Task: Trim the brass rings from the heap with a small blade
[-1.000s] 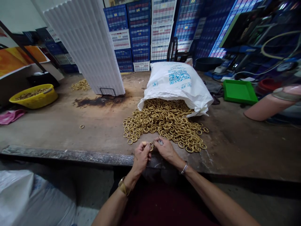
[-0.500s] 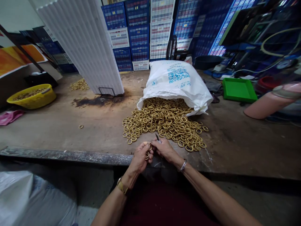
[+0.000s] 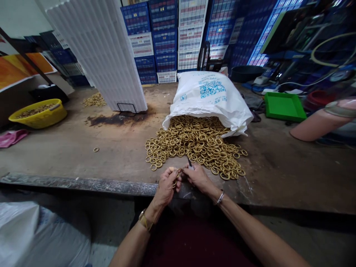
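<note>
My left hand (image 3: 168,184) is closed around a few brass-coloured rings (image 3: 175,182) at the front edge of the table. Close beside it on the right, my right hand (image 3: 198,178) grips a small knife (image 3: 190,163) whose dark blade points away from me. The fingertips of both hands nearly meet at a ring. Just beyond them, a large heap of similar rings (image 3: 194,142) spills from the mouth of a white sack (image 3: 205,96) with blue print. One loose ring (image 3: 96,150) lies apart on the left.
A yellow basin (image 3: 39,115) of rings and a pink cloth (image 3: 13,138) are at the left. White ribbed panels (image 3: 102,55) lean behind. On the right are a green tray (image 3: 284,106) and a pink bottle (image 3: 317,124). Stacked crates (image 3: 165,40) stand at the back.
My right hand has shifted slightly right, away from my left hand, and the knife blade has moved with it. The left hand has turned a little, so its rings show less.
</note>
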`<state>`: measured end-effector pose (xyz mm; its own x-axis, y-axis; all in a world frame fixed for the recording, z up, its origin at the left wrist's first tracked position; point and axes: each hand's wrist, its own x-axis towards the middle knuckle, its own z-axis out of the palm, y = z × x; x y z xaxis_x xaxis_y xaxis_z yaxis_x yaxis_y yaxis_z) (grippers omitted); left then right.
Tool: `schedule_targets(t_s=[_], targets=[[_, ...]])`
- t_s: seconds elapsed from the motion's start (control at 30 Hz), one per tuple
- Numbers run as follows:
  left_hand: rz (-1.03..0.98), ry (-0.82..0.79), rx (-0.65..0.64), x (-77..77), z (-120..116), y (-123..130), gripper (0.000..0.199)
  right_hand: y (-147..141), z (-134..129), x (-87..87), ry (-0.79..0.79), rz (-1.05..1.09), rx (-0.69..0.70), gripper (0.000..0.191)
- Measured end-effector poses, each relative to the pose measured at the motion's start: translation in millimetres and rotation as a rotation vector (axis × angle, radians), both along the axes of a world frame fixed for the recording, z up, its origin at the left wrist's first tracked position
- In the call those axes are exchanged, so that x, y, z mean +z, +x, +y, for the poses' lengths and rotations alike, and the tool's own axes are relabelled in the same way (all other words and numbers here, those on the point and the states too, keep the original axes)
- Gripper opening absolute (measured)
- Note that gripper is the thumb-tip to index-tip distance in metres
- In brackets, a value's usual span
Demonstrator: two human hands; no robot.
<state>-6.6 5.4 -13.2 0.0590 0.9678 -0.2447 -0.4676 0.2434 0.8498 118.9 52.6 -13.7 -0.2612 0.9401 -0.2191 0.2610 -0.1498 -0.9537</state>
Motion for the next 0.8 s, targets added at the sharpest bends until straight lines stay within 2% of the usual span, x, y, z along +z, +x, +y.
schedule_targets(t_s=[0.1, 0.17, 0.3, 0.47, 0.57, 0.63, 0.73, 0.8], targets=[[0.095, 0.023, 0.021, -1.9, 2, 0, 0.028, 1, -3, -1.1, 0.303, -0.193, 0.102, 0.014], [0.189, 0.041, 0.036, -2.7, 2, 0, 0.028, 2, -5, -1.4, 0.442, -0.298, 0.207, 0.015], [0.342, 0.056, 0.029, -0.9, 0, 1, 0.031, 3, -9, -1.6, 0.493, -0.408, 0.309, 0.016], [0.375, 0.048, 0.064, -0.9, -2, 1, 0.031, 1, -8, -0.4, 0.482, -0.482, 0.344, 0.017], [0.338, 0.033, 0.082, -1.7, -4, 0, 0.032, -1, -3, -0.3, 0.467, -0.58, 0.368, 0.018], [0.265, 0.02, 0.087, 1.4, -7, -1, 0.032, -2, 4, -1.7, 0.484, -0.693, 0.33, 0.017], [0.072, -0.001, 0.039, 11.1, -13, -5, 0.031, -3, 18, -5.2, 0.525, -0.838, 0.244, 0.021], [-0.087, -0.036, 0.006, 16.6, -18, -10, 0.029, -6, 26, -7.8, 0.579, -0.833, 0.246, 0.025]])
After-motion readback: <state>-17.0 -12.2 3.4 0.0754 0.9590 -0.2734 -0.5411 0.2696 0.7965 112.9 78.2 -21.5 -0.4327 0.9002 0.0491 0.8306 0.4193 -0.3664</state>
